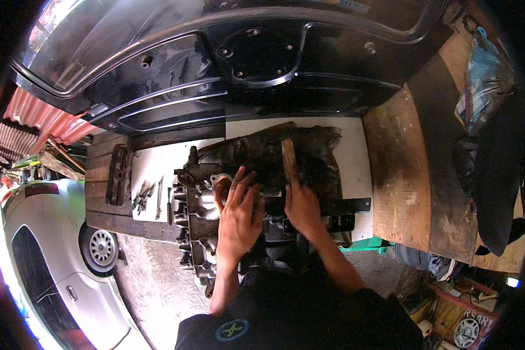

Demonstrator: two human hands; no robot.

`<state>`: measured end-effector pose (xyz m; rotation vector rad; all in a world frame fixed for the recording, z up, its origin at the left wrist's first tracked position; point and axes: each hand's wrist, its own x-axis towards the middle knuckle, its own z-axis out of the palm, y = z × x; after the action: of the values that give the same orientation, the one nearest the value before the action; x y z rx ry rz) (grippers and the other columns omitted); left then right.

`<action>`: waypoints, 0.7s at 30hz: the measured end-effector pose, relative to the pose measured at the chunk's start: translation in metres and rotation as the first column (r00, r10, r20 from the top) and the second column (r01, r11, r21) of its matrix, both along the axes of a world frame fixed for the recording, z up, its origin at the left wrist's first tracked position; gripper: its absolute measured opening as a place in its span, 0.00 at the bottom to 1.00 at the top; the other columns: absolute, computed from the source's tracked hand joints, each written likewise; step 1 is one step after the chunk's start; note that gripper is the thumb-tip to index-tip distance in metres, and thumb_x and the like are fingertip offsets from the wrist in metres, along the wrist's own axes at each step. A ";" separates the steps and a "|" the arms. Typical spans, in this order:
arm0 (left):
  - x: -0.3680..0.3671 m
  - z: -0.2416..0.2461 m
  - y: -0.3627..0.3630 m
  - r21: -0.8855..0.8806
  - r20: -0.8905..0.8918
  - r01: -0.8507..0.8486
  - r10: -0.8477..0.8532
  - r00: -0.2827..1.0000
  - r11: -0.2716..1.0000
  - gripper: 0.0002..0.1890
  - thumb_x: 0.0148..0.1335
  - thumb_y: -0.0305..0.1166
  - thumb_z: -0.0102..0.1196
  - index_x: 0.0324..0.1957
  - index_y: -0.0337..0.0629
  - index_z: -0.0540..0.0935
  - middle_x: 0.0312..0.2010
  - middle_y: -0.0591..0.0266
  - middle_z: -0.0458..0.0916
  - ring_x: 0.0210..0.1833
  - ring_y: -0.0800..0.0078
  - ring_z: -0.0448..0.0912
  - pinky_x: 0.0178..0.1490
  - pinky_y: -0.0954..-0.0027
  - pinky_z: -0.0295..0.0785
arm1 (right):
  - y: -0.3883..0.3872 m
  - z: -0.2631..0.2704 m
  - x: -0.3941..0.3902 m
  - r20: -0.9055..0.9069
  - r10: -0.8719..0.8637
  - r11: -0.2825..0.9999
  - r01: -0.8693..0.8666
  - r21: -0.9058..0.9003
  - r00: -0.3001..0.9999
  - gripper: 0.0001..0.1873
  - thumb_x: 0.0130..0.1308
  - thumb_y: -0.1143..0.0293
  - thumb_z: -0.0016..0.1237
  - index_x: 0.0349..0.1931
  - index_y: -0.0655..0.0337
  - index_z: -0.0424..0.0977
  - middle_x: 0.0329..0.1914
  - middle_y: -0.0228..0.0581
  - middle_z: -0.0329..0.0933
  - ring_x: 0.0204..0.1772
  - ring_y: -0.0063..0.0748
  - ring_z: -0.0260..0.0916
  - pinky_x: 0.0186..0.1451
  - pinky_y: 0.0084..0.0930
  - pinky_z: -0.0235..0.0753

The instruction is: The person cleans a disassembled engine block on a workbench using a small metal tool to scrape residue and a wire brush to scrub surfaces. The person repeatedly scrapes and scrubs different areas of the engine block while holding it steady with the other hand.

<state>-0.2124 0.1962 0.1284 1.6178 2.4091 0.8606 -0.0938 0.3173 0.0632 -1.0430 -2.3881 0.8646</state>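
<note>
A greasy engine [275, 225] lies before me on a wooden bench, its metal head with several ports facing left. My left hand [240, 216] rests on the engine with fingers spread, beside a round metal opening [222, 179]. A short flat wooden-looking piece [288, 154] extends away from my right hand [303, 209], whose fingers are closed around its near end. Beneath that piece lies a dark, oily sheet [319, 148]. What the piece touches on the engine cannot be told.
A black vehicle panel [262, 57] stands across the far side. On the bench's left are a dirty valve cover [119, 175] and several metal tools [145, 194] on a white board [152, 162]. A silver car [65, 262] is parked left; plywood [393, 175] lies right.
</note>
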 end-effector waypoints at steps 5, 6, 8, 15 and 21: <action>-0.001 0.004 0.001 -0.004 0.010 0.014 -0.014 1.000 1.000 0.14 0.66 0.30 0.51 0.52 0.38 0.78 0.64 0.54 0.72 0.77 0.61 0.58 0.76 0.42 0.41 | 0.021 0.013 -0.029 0.048 -0.017 1.000 0.017 0.017 0.999 0.34 0.73 0.70 0.41 0.77 0.59 0.44 0.32 0.61 0.78 0.35 0.61 0.79 0.40 0.49 0.79; -0.001 0.006 0.000 -0.010 0.004 0.011 -0.011 1.000 1.000 0.14 0.66 0.30 0.51 0.52 0.38 0.78 0.64 0.54 0.72 0.77 0.61 0.58 0.76 0.42 0.41 | 0.030 0.002 -0.038 0.101 -0.001 1.000 -0.001 0.016 0.995 0.35 0.73 0.70 0.40 0.77 0.58 0.44 0.33 0.62 0.78 0.36 0.61 0.79 0.41 0.50 0.79; -0.001 0.005 0.002 -0.007 0.006 0.020 -0.020 1.000 1.000 0.14 0.66 0.30 0.51 0.52 0.38 0.78 0.64 0.54 0.72 0.77 0.61 0.58 0.75 0.42 0.41 | 0.045 -0.028 -0.051 0.203 0.014 1.000 -0.018 0.019 0.979 0.35 0.74 0.70 0.40 0.77 0.56 0.42 0.36 0.63 0.78 0.38 0.62 0.79 0.43 0.51 0.79; -0.003 0.005 -0.001 0.023 0.023 0.020 -0.021 1.000 1.000 0.15 0.66 0.30 0.53 0.54 0.39 0.79 0.63 0.53 0.73 0.76 0.57 0.60 0.76 0.44 0.43 | -0.022 0.003 0.005 0.232 0.037 0.995 -0.013 -0.104 0.972 0.33 0.74 0.70 0.40 0.76 0.57 0.47 0.36 0.62 0.79 0.42 0.63 0.79 0.46 0.51 0.79; -0.001 0.001 -0.001 0.044 0.018 0.020 -0.021 1.000 0.999 0.14 0.66 0.30 0.52 0.52 0.39 0.79 0.62 0.54 0.73 0.76 0.60 0.60 0.75 0.41 0.42 | 0.053 0.004 -0.034 0.117 -0.050 0.968 0.077 -0.237 0.992 0.27 0.75 0.67 0.40 0.73 0.60 0.58 0.44 0.62 0.80 0.46 0.60 0.79 0.50 0.48 0.77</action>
<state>-0.2134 0.1948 0.1292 1.6397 2.3736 0.9275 -0.1276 0.3707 0.0674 -1.2829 -2.3661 1.1226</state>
